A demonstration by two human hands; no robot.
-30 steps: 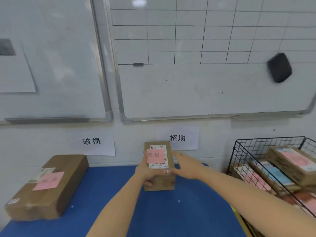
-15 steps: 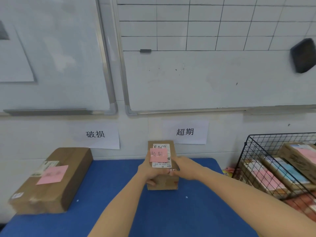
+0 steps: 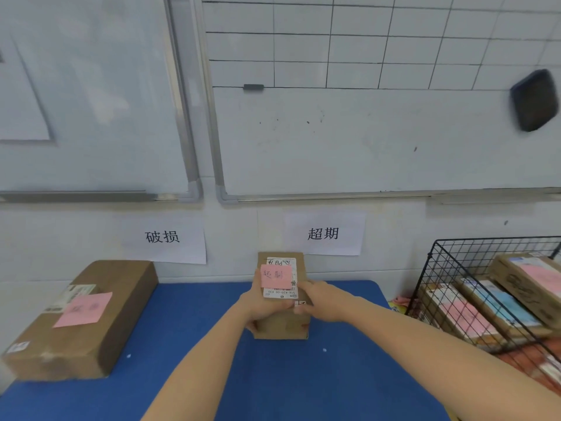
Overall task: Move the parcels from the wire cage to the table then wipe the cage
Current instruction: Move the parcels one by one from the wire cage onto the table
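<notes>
Head view: left hand [image 3: 261,308], fingers curled round the small parcel [image 3: 282,326] at its left side; right hand [image 3: 321,299] clamped on its right edge. Small parcel: upright on blue table [image 3: 273,384], pink note on its face. Large parcel [image 3: 91,329]: flat at table's left. Wire cage [image 3: 498,238], right of table: several labelled parcels [image 3: 528,281] leaning inside.

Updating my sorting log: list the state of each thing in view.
Small brown cardboard parcel with pink note: upright on blue table, gripped.
Large brown cardboard parcel: flat on table, untouched.
Black wire cage: holds several parcels.
Left hand: grips small parcel.
Right hand: holds small parcel's right side.
</notes>
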